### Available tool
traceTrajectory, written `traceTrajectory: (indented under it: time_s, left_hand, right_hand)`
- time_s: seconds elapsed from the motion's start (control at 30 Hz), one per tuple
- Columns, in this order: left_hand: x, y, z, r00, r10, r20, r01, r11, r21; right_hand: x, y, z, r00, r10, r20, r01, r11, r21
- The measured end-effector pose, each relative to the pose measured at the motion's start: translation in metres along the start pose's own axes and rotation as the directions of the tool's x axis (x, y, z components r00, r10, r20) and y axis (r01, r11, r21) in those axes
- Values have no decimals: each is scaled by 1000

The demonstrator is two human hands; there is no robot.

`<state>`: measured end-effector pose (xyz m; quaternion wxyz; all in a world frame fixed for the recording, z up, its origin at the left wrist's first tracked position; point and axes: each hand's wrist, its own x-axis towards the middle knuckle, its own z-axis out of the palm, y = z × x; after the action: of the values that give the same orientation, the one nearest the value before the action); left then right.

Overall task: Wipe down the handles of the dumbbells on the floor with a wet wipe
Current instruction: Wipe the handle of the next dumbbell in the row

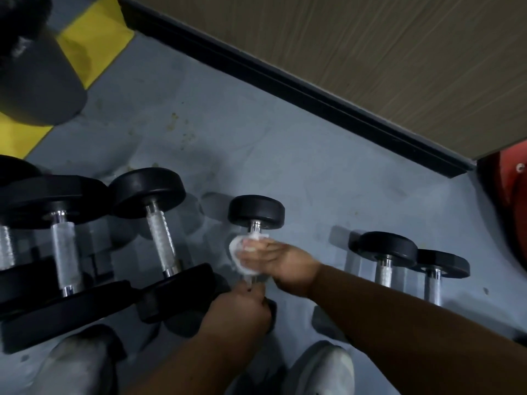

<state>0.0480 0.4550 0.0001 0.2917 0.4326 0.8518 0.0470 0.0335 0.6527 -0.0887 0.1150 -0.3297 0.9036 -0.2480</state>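
My right grip (266,253) wraps the crumpled white wet wipe (238,248) round the small black dumbbell's chrome handle (253,228); just below it, my left grip (242,307) clasps the handle's lower end.

The dumbbell (255,212) is showing matt black, rubbery-looking ends and a bright, glossy metal handle (253,227). The wipe (239,250) is looking like thin, crumpled white cloth or paper. The handle (163,240) of the neighbouring dumbbell is showing a rough, knurled metal middle with smooth chrome at its ends. The floor (228,138) is looking matt grey and scuffed. The wall panel (370,47) is showing streaky wood grain.
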Motion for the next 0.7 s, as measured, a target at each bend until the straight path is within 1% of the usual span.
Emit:
traceTrajectory:
  time_s: [0.03,0.07,0.1,0.13,0.2,0.23,0.3,0.33,0.37,0.43,0.47,0.5,0.57,0.63,0.67,0.7]
  left_hand:
    - [0,0,3,997,51,-57,-50,998,31]
    - [1,-2,8,996,67,-64,-67,998,12]
    - [1,-4,10,996,54,-69,-54,998,-9]
    - [0,-3,10,997,36,-69,-37,999,-6]
    - [3,-3,19,993,28,-113,-32,999,-37]
    - [4,-3,23,992,-2,-124,-5,999,-54]
    - [5,-8,23,998,-34,-48,29,995,-97]
    - [5,-11,22,1000,-19,-25,18,997,-70]
    - [4,-13,17,1000,0,20,1,1000,-23]
    - [2,-9,13,999,37,31,-37,999,15]
    - [2,-11,15,999,40,7,-40,999,-4]
    - [2,-13,16,999,40,-16,-40,999,-13]
    - [3,-12,18,999,20,-46,-22,998,-60]
    - [6,-10,22,994,-7,-114,-7,992,-124]
    - [8,-8,22,991,-10,-134,-4,995,-101]
    - [8,-8,20,994,0,-108,-10,996,-89]
  right_hand:
    - [2,4,0,997,67,-38,-68,998,-5]
    - [3,3,3,990,125,-68,-125,992,-1]
    - [2,-2,8,986,149,-81,-149,989,4]
    - [-2,-10,14,988,137,-78,-136,991,14]
    - [-9,-26,20,996,55,-63,-52,997,48]
    - [-10,-30,17,999,11,-46,-8,998,58]
    - [-8,-21,8,997,-72,4,72,997,37]
    - [-5,-13,4,996,-85,36,85,996,14]
    - [-2,-2,1,998,-60,36,60,998,2]
    - [6,10,-1,997,64,-44,-64,998,5]
    - [8,8,2,991,112,-77,-111,994,10]
    - [8,2,6,987,122,-102,-122,993,11]
    - [0,-15,17,994,44,-105,-41,999,31]
    - [-5,-26,17,998,-44,-36,46,998,47]
    - [-5,-23,11,996,-90,8,90,995,39]
    - [-3,-15,7,990,-134,44,133,991,17]
